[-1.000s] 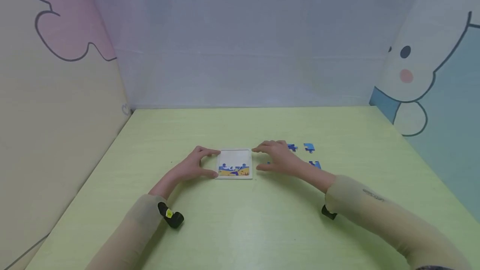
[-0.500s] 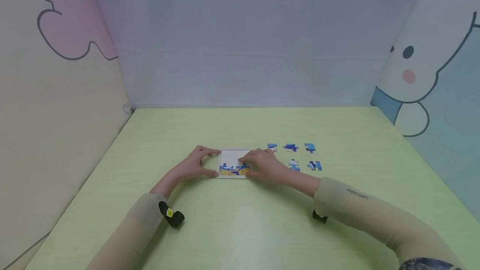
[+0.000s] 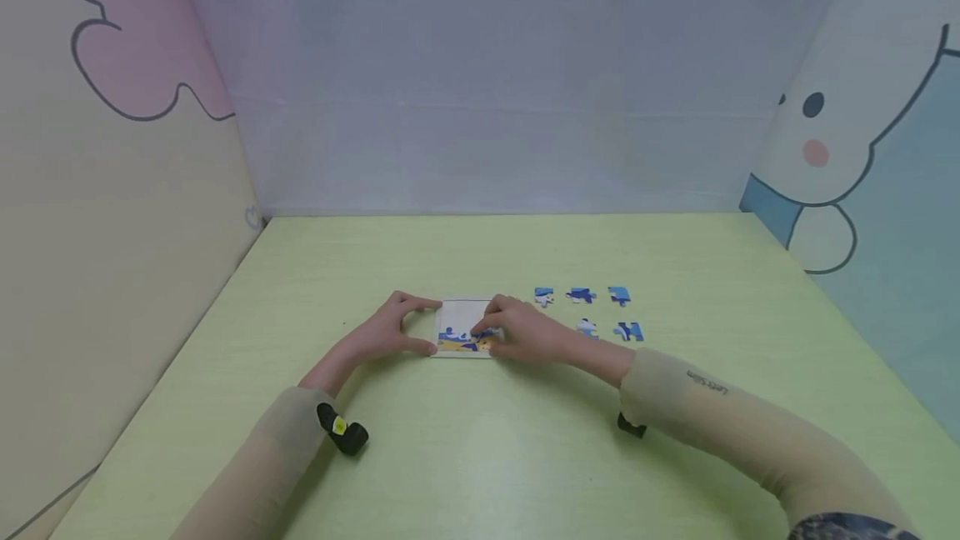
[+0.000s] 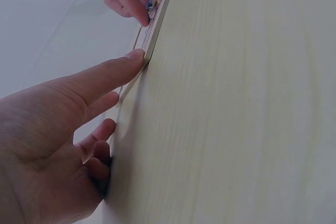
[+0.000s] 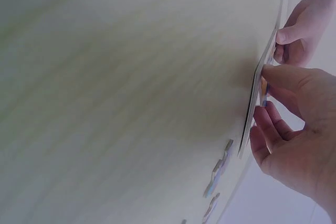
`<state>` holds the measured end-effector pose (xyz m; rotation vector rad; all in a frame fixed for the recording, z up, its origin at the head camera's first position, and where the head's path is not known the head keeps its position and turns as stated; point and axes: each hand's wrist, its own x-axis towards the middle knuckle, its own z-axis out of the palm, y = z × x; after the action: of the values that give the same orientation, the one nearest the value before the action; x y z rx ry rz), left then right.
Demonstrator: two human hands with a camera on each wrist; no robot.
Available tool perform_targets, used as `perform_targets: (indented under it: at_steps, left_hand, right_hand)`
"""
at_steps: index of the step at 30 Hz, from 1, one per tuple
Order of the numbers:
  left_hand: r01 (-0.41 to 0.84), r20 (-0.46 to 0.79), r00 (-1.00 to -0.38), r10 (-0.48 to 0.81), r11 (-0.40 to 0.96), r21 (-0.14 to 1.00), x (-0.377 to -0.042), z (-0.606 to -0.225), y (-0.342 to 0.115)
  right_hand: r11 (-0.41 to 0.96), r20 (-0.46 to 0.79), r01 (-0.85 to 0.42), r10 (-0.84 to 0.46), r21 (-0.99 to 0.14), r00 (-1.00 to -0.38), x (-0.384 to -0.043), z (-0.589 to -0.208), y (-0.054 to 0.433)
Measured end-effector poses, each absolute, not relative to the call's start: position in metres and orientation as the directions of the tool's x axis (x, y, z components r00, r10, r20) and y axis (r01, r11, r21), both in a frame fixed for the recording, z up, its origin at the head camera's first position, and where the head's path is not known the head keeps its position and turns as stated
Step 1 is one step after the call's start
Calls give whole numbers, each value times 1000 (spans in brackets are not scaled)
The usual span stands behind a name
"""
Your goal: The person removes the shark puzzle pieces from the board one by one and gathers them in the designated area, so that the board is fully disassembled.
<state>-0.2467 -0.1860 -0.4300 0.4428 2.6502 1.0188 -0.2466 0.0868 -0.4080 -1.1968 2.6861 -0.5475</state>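
Observation:
A small square puzzle tray (image 3: 460, 311) lies on the table, pale in its upper part, with blue and yellow pieces (image 3: 453, 344) along its near side. My left hand (image 3: 381, 330) holds the tray at its left side, the index finger at the far corner and the thumb at the near one. Over the tray's right half, my right hand (image 3: 528, 330) pinches a blue and orange puzzle piece (image 5: 264, 88) between thumb and fingers, seen in the right wrist view. The right fingers hide part of the tray.
Several loose blue puzzle pieces (image 3: 581, 296) lie right of the tray in two rows, partly behind my right hand. The light wooden table (image 3: 465, 440) ends at a pale back wall (image 3: 480, 90). Printed panels stand at both sides.
My right hand has moved left from beside the tray's right edge to over its near right part, and its fingers have closed together. The left hand stays in place.

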Motion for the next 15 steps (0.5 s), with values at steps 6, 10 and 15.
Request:
perform_targets:
  at_steps: [6,10,15]
  left_hand:
    - [176,-142,-917,372,698,694,-246,-429,-186]
    - [176,-140,-917,374,695,697,-246,-429,-185]
    - [178,-140,-916,376,694,698,-247,-430,-185]
  right_hand:
    - [607,-105,-699,-779,-378,-619,-256,-401,84]
    - [611,-166,-707,-786,-356,-595,-260,-394,83]
    - [619,-129,-686,-771,-383,-623,-258,-396,85]
